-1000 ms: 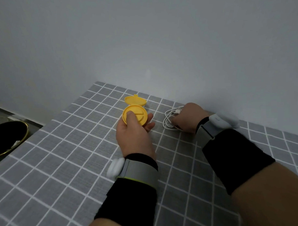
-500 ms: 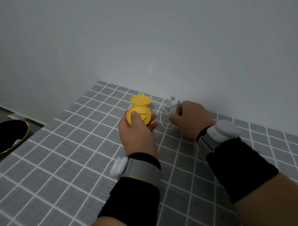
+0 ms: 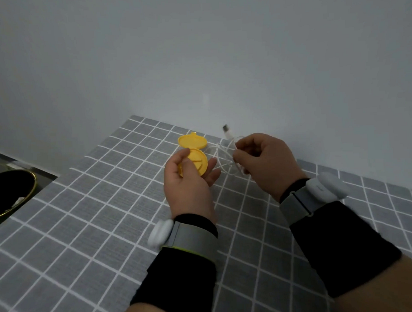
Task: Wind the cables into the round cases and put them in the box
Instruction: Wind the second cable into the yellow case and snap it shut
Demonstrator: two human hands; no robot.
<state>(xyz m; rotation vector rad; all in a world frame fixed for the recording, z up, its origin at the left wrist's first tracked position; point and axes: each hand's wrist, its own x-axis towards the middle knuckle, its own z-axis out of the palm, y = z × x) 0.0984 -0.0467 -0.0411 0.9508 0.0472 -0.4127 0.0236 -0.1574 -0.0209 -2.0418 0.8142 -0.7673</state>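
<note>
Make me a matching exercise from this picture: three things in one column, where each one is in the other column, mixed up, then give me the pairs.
1. yellow round plastic case
2. thin white cable
3. black round bowl with gold rim

A. pinched in the right hand
B. far left, past the edge of the grey checked tablecloth
C. lid open, held in the left hand

Pairs: 1-C, 2-A, 3-B

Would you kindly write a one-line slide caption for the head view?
Left hand holds an open yellow case while the right hand grips a white cable above a checked tablecloth.
</note>
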